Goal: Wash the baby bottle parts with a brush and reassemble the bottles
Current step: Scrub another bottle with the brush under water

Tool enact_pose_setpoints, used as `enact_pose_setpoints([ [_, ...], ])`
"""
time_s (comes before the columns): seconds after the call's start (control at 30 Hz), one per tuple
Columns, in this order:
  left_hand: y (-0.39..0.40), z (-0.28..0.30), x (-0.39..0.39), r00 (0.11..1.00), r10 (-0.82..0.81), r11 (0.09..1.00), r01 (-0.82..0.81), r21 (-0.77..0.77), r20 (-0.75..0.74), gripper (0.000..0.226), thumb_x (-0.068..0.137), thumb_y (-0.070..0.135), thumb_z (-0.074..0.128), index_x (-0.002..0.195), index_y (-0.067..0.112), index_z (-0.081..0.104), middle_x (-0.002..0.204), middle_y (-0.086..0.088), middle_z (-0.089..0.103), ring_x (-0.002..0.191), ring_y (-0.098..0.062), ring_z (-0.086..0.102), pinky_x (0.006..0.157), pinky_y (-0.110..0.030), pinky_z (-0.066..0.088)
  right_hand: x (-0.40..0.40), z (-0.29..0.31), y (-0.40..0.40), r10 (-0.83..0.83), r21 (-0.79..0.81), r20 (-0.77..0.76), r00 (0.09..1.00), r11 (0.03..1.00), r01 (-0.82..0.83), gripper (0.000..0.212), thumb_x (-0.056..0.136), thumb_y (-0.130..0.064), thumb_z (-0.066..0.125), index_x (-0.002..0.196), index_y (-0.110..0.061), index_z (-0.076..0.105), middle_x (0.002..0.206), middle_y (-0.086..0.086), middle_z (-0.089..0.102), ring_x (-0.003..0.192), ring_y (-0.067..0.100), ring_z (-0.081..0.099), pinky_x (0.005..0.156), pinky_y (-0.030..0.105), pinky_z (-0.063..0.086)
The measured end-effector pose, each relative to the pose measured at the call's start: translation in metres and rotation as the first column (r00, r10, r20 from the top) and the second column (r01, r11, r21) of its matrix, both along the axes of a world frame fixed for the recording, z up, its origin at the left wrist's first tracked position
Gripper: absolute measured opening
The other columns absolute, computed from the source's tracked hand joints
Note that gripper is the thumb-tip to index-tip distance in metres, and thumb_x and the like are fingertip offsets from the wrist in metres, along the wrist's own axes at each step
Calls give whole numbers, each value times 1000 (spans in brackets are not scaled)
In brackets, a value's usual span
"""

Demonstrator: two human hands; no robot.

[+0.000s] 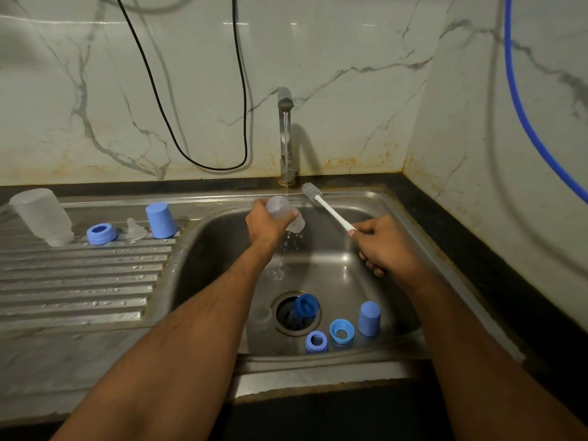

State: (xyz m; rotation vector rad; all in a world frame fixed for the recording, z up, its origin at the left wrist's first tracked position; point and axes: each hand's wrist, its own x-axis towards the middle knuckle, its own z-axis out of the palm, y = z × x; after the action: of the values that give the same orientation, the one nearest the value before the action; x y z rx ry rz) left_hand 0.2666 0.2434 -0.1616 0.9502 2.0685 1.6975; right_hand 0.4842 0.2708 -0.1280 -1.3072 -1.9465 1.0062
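Nearest, in the steel sink basin (394,281), two blue collar rings (316,341) (341,331) and a blue cap (369,318) are lying beside the drain (288,326), where another blue piece (306,305) is sitting. Above them, the left hand (265,226) is gripping a clear bottle (280,210), tilting it under the running tap (285,135) with water dripping out. The right hand (383,246) is clutching the white bottle brush (327,210), its bristled head apart from the bottle. Farther left, the ridged drainboard (79,281) is carrying an upturned bottle (43,216), a blue ring (101,233), a clear teat (135,230) and a blue cap (161,220). Marble-patterned wall tiles (191,74) are standing behind.
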Motion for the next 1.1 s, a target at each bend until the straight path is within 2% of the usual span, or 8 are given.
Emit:
enact_pose_setpoints([
  [0.17, 3, 1, -2, 996, 8, 1000, -6, -20, 93, 66, 81, 26, 83, 135, 16, 46, 131, -8, 51, 108, -19, 52, 90, -39, 58, 0, -1, 1, 5, 3, 2, 1000, 1000, -5, 27, 104, -26, 54, 127, -23, 67, 66, 12, 57, 52, 19, 48, 41, 27, 40],
  [0.3, 4, -1, -6, 951, -36, 999, 34, 10, 308, 62, 82, 26, 82, 133, 15, 48, 130, -12, 53, 109, -26, 60, 81, -41, 62, -1, -1, 2, 3, -1, 13, 1000, 1000, -3, 25, 103, -27, 54, 123, -25, 68, 66, 13, 58, 54, 22, 49, 44, 29, 43],
  [0.53, 1, 2, -14, 591, -142, 987, 29, 156, 794, 57, 83, 25, 81, 129, 9, 52, 125, -21, 55, 105, -37, 65, 76, -41, 63, -2, -1, 1, 5, 9, 13, 1000, 1000, -6, 28, 103, -25, 55, 128, -19, 66, 67, 14, 57, 52, 21, 48, 40, 27, 40],
  [0.67, -2, 0, -12, 541, -153, 988, 87, 126, 827, 44, 87, 39, 76, 113, 9, 58, 115, -21, 66, 102, -28, 69, 93, -38, 58, -3, -1, 0, 8, 4, 18, 1000, 1000, -8, 28, 104, -25, 54, 128, -20, 66, 67, 13, 57, 51, 20, 47, 41, 27, 40],
  [0.8, -1, 3, -12, 329, -208, 977, 21, 213, 921, 56, 88, 36, 75, 128, 5, 51, 126, -23, 57, 112, -35, 63, 80, -43, 62, -3, -2, 1, 11, 3, 11, 1000, 1000, -11, 25, 103, -25, 55, 123, -20, 69, 65, 13, 57, 50, 21, 48, 42, 28, 40],
  [0.87, 0, 5, -12, 279, -227, 972, 8, 235, 933, 56, 90, 34, 74, 131, 4, 50, 128, -27, 53, 112, -42, 61, 75, -47, 63, -3, -2, 1, 12, 3, 15, 1000, 1000, -12, 24, 103, -25, 55, 122, -22, 69, 66, 13, 57, 50, 21, 48, 42, 28, 40],
  [1.0, 1, 4, -12, 260, -238, 971, 43, 235, 936, 54, 93, 31, 71, 133, 3, 47, 132, -31, 49, 115, -47, 60, 83, -51, 61, -3, -2, 0, 32, 3, 5, 999, 999, -32, 18, 103, -26, 54, 116, -27, 67, 67, 14, 57, 53, 22, 48, 42, 29, 40],
  [1.1, 1, 1, -16, 331, -203, 978, 109, 176, 921, 56, 91, 33, 72, 134, 4, 50, 130, -26, 56, 117, -41, 60, 87, -50, 59, -3, -1, -1, 40, 12, -3, 999, 999, -40, 13, 104, -26, 54, 103, -34, 63, 68, 14, 56, 54, 22, 48, 44, 30, 41],
])
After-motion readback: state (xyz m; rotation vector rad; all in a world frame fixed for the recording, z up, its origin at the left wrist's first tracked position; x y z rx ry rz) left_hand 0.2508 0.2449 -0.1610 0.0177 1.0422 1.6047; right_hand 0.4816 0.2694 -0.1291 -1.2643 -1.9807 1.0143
